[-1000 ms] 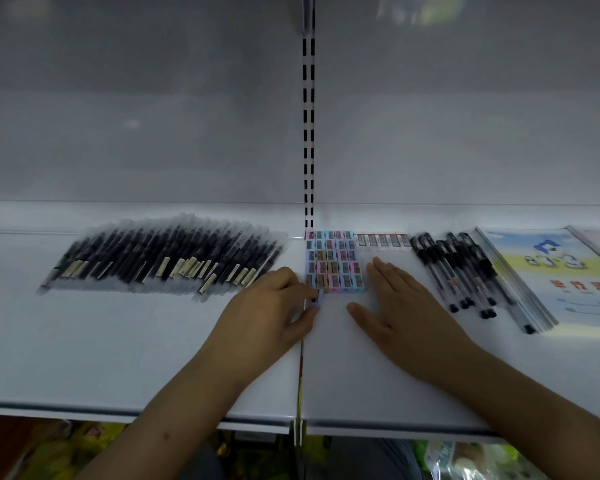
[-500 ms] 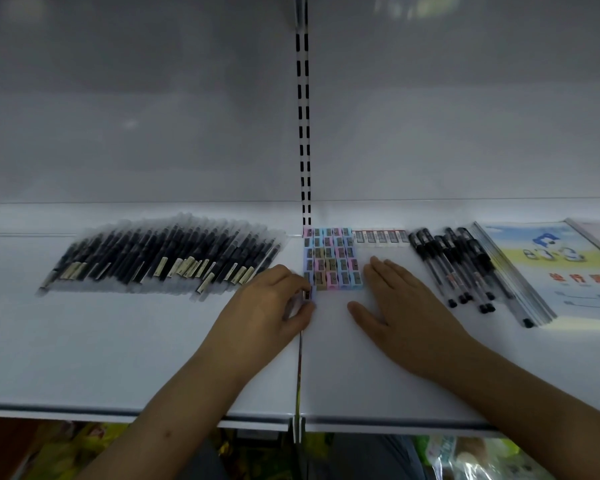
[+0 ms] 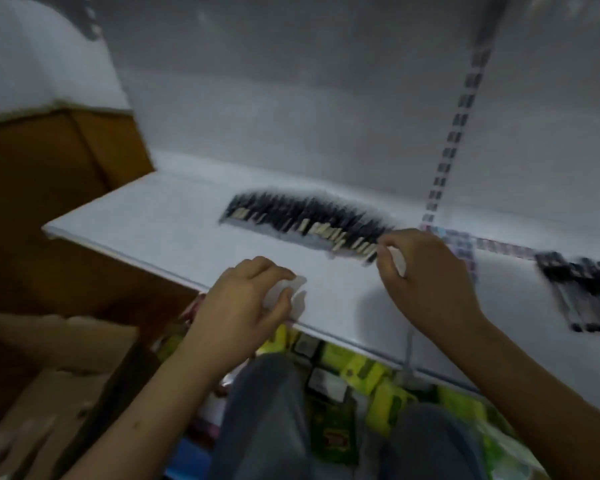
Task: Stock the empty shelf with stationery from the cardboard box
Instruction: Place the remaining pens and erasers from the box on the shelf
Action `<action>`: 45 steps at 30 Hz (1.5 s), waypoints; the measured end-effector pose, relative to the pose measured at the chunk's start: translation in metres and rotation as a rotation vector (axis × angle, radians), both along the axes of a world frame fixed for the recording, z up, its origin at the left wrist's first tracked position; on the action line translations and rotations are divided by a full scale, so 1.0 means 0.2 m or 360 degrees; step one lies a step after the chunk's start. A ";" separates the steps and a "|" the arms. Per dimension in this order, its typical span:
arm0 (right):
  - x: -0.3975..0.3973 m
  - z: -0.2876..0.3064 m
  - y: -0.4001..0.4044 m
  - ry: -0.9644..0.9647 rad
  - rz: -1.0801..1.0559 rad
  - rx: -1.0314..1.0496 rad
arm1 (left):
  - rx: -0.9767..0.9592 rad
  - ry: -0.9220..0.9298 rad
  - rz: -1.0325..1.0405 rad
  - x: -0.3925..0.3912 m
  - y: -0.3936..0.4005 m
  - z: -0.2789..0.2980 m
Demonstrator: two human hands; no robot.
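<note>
The view is blurred by motion. My left hand point(image 3: 246, 299) hovers over the front edge of the white shelf point(image 3: 146, 230), its fingers curled round a small white crumpled piece point(image 3: 286, 291). My right hand point(image 3: 426, 275) is above the shelf by the right end of the row of wrapped black pens point(image 3: 305, 220), fingers curled with a small white piece point(image 3: 397, 259) pinched under them. What the white pieces are cannot be made out. Small coloured items point(image 3: 461, 244) lie in a block just behind my right hand. The open cardboard box point(image 3: 59, 358) sits low at the left.
More black pens point(image 3: 575, 282) lie at the shelf's right. A slotted upright point(image 3: 451, 147) divides the back panel. A brown panel point(image 3: 49, 202) stands left of the shelf. Green and yellow packets point(image 3: 357, 372) fill the level below, behind my knees.
The view has swung left and down, bringing the cardboard box into sight. Both hands have lifted off the shelf and pulled back from the coloured block, now curled round white pieces.
</note>
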State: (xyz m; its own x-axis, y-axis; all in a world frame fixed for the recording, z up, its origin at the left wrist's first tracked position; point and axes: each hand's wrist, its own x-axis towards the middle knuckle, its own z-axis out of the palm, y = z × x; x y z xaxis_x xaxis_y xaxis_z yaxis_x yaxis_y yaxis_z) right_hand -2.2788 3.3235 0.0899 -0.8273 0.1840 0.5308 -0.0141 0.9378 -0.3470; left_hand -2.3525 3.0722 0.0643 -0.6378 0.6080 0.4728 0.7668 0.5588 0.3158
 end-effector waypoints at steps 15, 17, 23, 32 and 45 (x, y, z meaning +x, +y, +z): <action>-0.58 -0.42 -2.15 -0.1076 0.1663 0.0154 | -0.0432 -0.1077 0.1935 0.84 -1.71 -0.45; -0.65 -0.53 -2.27 -0.1434 0.1702 0.0457 | -0.0683 -0.1263 0.1826 0.82 -1.71 -0.47; -0.77 -0.70 -2.46 -0.2211 0.1437 0.1246 | -0.0946 -0.2087 0.1148 0.64 -1.70 -0.47; -0.36 -0.82 -2.27 -0.1581 0.2179 0.1525 | -0.1361 -0.1832 0.0962 0.57 -1.62 -0.72; -0.29 -0.92 -2.13 -0.1810 0.2138 0.1338 | -0.1193 -0.1864 0.0750 0.65 -1.56 -0.73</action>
State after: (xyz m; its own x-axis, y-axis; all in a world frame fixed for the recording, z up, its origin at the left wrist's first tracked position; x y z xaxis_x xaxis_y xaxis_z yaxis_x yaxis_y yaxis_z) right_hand -2.3370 2.8965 -0.0944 -0.1566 -0.7313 -0.6639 -0.8744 0.4151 -0.2511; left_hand -2.2230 2.7601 -0.0814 -0.6310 0.1045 -0.7687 -0.0130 0.9893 0.1452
